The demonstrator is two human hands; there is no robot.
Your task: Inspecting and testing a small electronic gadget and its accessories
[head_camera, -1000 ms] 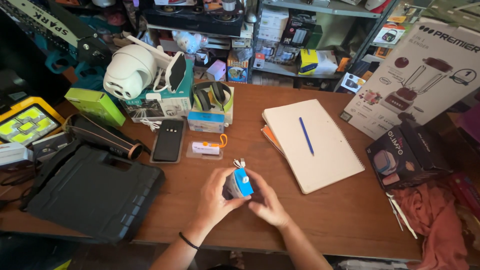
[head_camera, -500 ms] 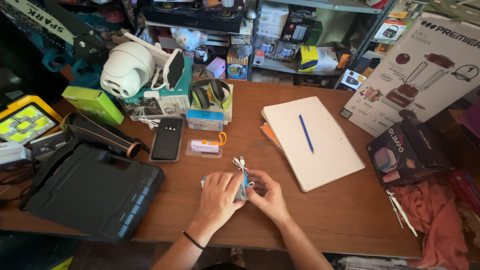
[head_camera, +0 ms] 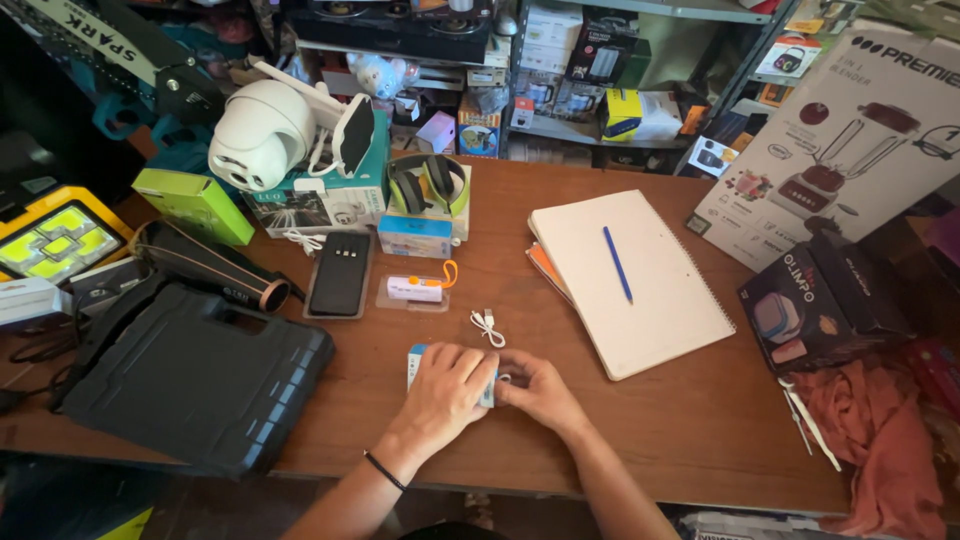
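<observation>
Under the left hand (head_camera: 445, 385), a small blue-and-white box (head_camera: 413, 362) lies flat on the tabletop (head_camera: 640, 430), long axis running left to right between the two hands. Left fingers (head_camera: 462, 362) lie pressed together over its top, covering most of it; only the end beyond the thumb side shows. Right hand (head_camera: 540, 390) meets the box at its opposite end, fingers curled and pinching that end, though the exact contact is hidden. Both hands touch the box; the left covers more of it. Just beyond the fingertips lies a coiled white cable (head_camera: 488, 325), apart from the box. Farther beyond sits a white gadget with an orange loop (head_camera: 418, 289) and a black phone (head_camera: 340, 272). Well to the right of the fingers rests a notebook (head_camera: 640, 290) with a blue pen (head_camera: 617, 263).
</observation>
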